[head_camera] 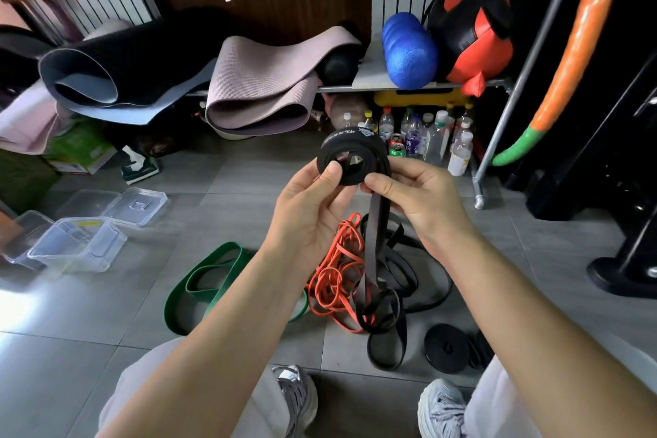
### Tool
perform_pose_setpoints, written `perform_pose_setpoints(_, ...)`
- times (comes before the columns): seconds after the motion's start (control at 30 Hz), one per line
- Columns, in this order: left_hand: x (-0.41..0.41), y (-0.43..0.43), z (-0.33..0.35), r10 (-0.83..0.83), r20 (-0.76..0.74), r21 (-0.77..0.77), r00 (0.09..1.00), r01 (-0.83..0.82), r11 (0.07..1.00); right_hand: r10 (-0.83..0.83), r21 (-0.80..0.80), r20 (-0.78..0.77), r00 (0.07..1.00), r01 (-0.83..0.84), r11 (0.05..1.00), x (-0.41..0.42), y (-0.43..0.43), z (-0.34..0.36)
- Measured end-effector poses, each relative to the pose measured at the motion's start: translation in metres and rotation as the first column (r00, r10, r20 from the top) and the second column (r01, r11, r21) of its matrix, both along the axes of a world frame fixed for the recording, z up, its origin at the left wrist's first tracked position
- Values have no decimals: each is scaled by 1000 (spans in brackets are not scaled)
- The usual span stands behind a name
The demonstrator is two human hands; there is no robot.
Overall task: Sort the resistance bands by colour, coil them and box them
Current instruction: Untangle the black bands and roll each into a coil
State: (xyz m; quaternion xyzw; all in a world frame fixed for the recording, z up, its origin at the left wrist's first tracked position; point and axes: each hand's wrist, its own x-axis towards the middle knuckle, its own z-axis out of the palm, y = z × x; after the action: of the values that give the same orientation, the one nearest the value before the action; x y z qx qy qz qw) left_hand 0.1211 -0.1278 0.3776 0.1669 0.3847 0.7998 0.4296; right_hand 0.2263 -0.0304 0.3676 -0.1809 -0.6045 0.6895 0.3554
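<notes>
If the thumb slips, I reckon the black coil (pixel 359 150) springs undone, for the left hand (pixel 313 213) pinches it, thumb on its face, up above the floor pile (pixel 409 270), while the right hand (pixel 416 199) pinches the tail (pixel 376 220) feeding it, which could snag in that tangle.

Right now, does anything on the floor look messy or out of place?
Yes: the orange bands and black bands lie tangled in one heap on the floor, colours mixed. The green band lies apart, uncoiled.
</notes>
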Motion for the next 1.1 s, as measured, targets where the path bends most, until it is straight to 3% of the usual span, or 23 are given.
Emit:
perform_pose_setpoints(0.1, -5, -1, -1, -8, -60, -145, 998, -1, 989, -39, 46, 46, 998, 37, 998, 1, 5, -4)
perform_pose_setpoints(0.17, -9, -3, 1, -48, -271, -296, 961, -36, 955, -57, 90, 98, 994, 48, 995, 2, 9, -5)
perform_pose_setpoints(0.2, -13, -5, 1, -79, -500, -376, 862, -134, 917, -66, 128, 139, 988, 48, 991, 3, 11, -5)
perform_pose_setpoints(0.23, -16, -7, 2, -127, -718, -398, 684, -254, 881, -73, 177, 195, 978, 38, 983, 5, 13, -6)
perform_pose_setpoints(0.3, -19, -11, 3, -206, -907, -340, 366, -353, 872, -53, 276, 308, 950, -36, 960, 8, 15, -6)
perform_pose_setpoints(0.37, -19, -15, 3, -299, -919, -375, 256, -343, 861, -11, 342, 392, 920, -134, 930, 10, 14, -9)
perform_pose_setpoints(0.43, -19, -17, 2, -402, -889, -456, 218, -354, 817, -17, 396, 461, 887, -188, 899, 11, 11, -13)
perform_pose_setpoints(0.53, -23, -18, 1, -371, -885, -456, 282, -355, 816, -29, 408, 456, 890, -179, 895, 12, 11, -12)
perform_pose_setpoints(0.67, -21, -16, 2, -223, -833, -379, 506, -229, 896, -23, 385, 412, 911, -151, 910, 15, 16, -6)
perform_pose_setpoints(0.83, -14, -11, 9, -64, -482, -208, 874, -43, 977, -20, 320, 298, 954, -80, 944, 16, 21, -2)
perform_pose_setpoints(1.0, -8, -4, 5, -87, -239, -77, 967, 71, 995, 73, 96, 70, 995, -79, 992, 13, 13, -4)
perform_pose_setpoints(1.1, -3, 0, 2, -105, -129, -60, 986, 98, 993, 41, 58, 46, 998, -44, 997, 10, 12, -7)
